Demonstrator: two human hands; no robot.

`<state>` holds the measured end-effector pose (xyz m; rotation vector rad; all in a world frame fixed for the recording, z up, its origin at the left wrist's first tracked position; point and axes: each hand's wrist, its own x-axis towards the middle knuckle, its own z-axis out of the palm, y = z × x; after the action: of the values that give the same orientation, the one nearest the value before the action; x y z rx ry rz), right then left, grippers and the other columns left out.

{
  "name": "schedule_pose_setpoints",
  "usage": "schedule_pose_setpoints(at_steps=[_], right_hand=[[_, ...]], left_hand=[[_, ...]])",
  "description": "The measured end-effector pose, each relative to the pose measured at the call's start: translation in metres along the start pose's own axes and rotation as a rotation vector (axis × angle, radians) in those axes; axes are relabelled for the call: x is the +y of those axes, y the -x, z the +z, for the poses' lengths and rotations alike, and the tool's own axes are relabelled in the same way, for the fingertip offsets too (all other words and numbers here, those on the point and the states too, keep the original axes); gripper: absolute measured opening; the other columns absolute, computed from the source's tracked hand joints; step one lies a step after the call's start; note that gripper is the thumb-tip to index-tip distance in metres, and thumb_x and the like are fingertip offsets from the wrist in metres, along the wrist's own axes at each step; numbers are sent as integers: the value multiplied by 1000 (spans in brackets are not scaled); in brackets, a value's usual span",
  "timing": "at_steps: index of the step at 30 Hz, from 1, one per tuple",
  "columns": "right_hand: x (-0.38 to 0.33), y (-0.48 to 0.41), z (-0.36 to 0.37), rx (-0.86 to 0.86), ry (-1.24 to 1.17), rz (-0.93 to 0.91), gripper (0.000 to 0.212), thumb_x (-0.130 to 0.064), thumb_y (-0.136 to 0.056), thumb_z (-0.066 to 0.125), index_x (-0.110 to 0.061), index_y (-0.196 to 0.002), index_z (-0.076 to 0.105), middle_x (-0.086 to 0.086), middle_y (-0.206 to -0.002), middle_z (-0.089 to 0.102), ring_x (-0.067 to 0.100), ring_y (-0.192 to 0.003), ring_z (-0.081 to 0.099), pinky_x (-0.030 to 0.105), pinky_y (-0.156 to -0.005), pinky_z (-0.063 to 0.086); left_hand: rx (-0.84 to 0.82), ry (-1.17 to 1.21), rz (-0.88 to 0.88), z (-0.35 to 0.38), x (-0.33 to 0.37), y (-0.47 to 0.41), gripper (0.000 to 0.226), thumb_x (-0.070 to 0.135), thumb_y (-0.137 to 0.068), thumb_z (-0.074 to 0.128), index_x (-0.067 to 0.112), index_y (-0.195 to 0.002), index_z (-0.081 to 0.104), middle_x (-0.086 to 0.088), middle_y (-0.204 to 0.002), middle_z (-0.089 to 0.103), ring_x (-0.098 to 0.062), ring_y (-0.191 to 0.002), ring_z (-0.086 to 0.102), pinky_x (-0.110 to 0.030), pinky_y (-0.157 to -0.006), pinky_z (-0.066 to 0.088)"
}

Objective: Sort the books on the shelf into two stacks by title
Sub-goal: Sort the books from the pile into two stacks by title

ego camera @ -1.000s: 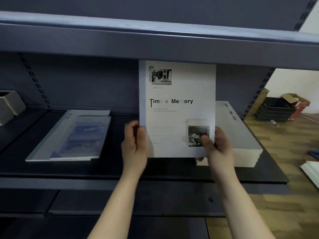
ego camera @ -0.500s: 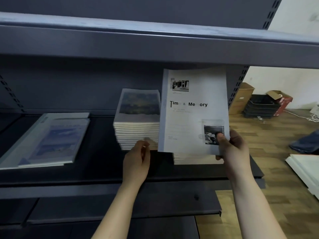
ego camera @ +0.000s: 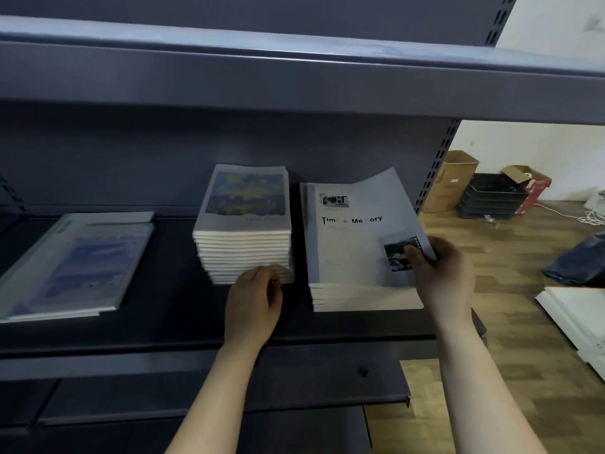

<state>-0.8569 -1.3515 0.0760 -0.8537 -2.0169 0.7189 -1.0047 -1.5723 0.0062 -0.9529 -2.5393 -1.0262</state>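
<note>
Over to the shelf [ego camera: 163, 329]. Pinching the book [ego camera: 353, 231] at its near right corner with the right hand [ego camera: 442, 276], thumb on the cover photo, grip clamped on it. Lying spine side down on the right stack [ego camera: 363, 298] at 3 o'clock, far right corner curled up off the pile, so not settled yet. Same title underneath? Cannot tell, with only page edges on show.

Resting the left hand [ego camera: 253, 299] at 6 o'clock of the middle stack [ego camera: 245, 224], fingers loosely bent against its lowest books. Grip slack and on nothing, as far as can be seen.

Now the score. Two neat piles side by side, just apart: blue-and-yellow covers at 12 o'clock, many deep; grey covers at 3 o'clock, fewer. Looks well along.

Left to do, by the look of it: a few loose books [ego camera: 78, 263] at 9 o'clock, bluish covers, lying flat and slightly fanned, well apart from both piles. Too blurred to read a title there, so no calling which pile for them.

Next up, most likely: letting go of that corner, pressing the cover flat, squaring the edges, then reaching out to 9 o'clock. Worth watching for the curled cover springing back and nudging the top book toward 4 o'clock, close to the shelf's end.
</note>
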Motion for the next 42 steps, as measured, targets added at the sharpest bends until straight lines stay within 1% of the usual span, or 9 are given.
schedule_pose_setpoints(at_steps=[3, 7, 9, 12, 16, 20, 22, 26, 42], right_hand=[[6, -3, 5, 44, 42, 30, 24, -26, -86, 64, -13, -107, 63, 5, -93, 67, 26, -81, 59, 29, -63, 36], [11, -3, 6, 47, 52, 0, 33, -21, -84, 67, -12, -115, 61, 8, -107, 54, 32, -95, 55, 37, -76, 46], [7, -2, 6, 7, 8, -12, 32, -20, -83, 69, -14, -114, 62, 5, -115, 51, 30, -99, 55, 31, -78, 45], [1, 0, 2, -78, -39, -33, 33, -33, -76, 76, -17, -104, 68, -3, -113, 56, 15, -100, 54, 23, -75, 37], [1, -1, -8, -243, -117, -40, 51, -60, -53, 77, -28, -92, 68, -14, -102, 60, 5, -95, 57, 21, -74, 42], [6, 1, -11, -417, -91, -138, 83, -73, -40, 77, -25, -107, 66, -18, -104, 51, -4, -100, 53, 13, -77, 41], [8, 2, -10, -422, -65, -146, 90, -75, -38, 76, -25, -112, 65, -17, -105, 48, -3, -102, 50, 19, -81, 42], [9, 1, -9, -404, -25, -141, 84, -72, -39, 76, -32, -111, 63, -13, -107, 49, 8, -103, 53, 33, -83, 47], [15, -11, 0, -435, -72, -126, 88, -66, -35, 79, -27, -113, 64, -12, -113, 53, 8, -104, 53, 28, -86, 45]], left_hand=[[1, 1, 7, 1, -1, -1, 5, 11, -85, 59, 17, -85, 59, 3, -86, 59, -15, -83, 52, -33, -71, 46], [-4, 12, 1, 1, -2, -1, 5, 12, -85, 59, 17, -86, 61, 4, -87, 59, -13, -84, 51, -33, -72, 47], [-7, 10, -5, 2, -3, 0, 5, 12, -86, 60, 17, -87, 61, 5, -88, 59, -12, -85, 50, -33, -73, 47], [-9, 13, -15, 3, -4, 0, 6, 13, -86, 59, 18, -89, 62, 6, -90, 59, -11, -87, 50, -32, -75, 46], [-5, 10, -10, 4, -4, 0, 6, 13, -87, 58, 17, -88, 61, 6, -90, 59, -12, -87, 50, -32, -75, 46], [-7, 21, -29, 3, -4, 2, 7, 12, -87, 56, 19, -87, 59, 7, -90, 58, -11, -87, 49, -29, -73, 44], [-10, 28, -43, 2, -3, 2, 8, 12, -87, 56, 19, -87, 59, 7, -90, 57, -11, -87, 48, -27, -72, 42], [-30, 42, -59, 0, -4, 3, 11, 11, -87, 55, 21, -86, 57, 9, -90, 56, -9, -87, 47, -23, -70, 37], [-40, 70, -66, -3, -5, 5, 14, 10, -86, 54, 23, -89, 58, 12, -92, 55, -7, -88, 49, -21, -70, 38]])
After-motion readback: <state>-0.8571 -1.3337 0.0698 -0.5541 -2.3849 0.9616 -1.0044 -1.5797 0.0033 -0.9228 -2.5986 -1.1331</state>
